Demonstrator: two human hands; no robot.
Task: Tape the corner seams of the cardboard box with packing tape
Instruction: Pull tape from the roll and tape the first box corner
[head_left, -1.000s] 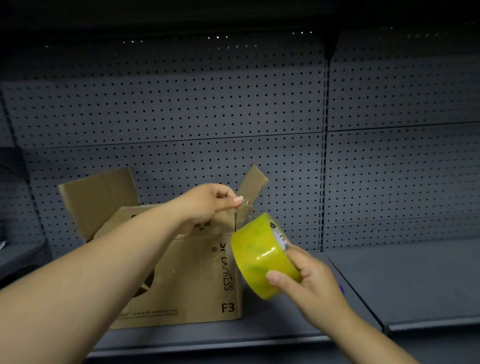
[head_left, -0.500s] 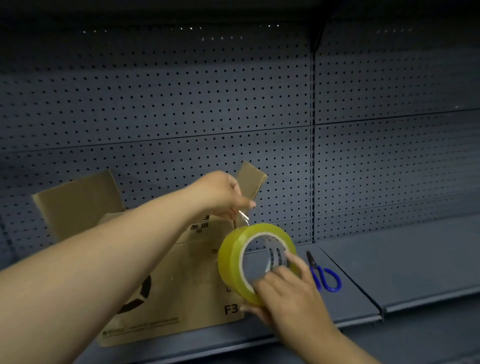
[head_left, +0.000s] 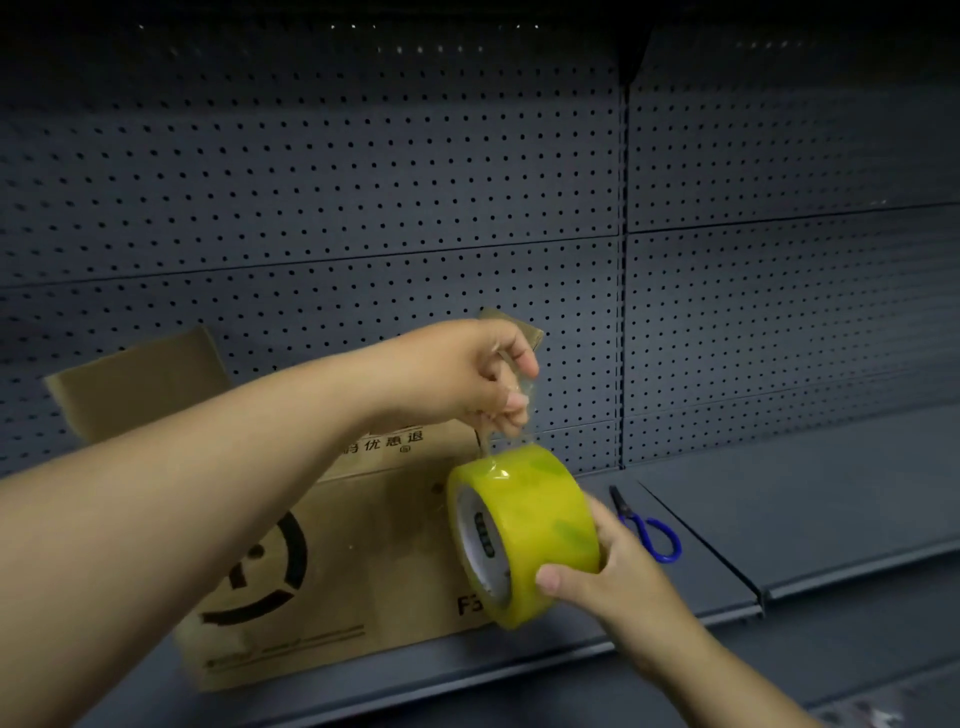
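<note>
Open brown box on shelf; yellow tape roll held.

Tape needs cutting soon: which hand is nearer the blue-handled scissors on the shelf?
Right. The right hand, gripping the yellow tape roll, sits just left of the blue-handled scissors; the left hand pinches the tape end higher up, by the cardboard box.

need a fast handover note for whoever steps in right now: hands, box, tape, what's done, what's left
The left hand pinches the tape end by the box's front right top corner.
The right hand holds the tape roll just below it, with a short strip drawn out.
The cardboard box stands on the shelf with its flaps up; the scissors lie to its right.
Done: the tape is started. I cannot tell whether it touches the box.
Left: run tape down the corner seams, press, cut.
</note>
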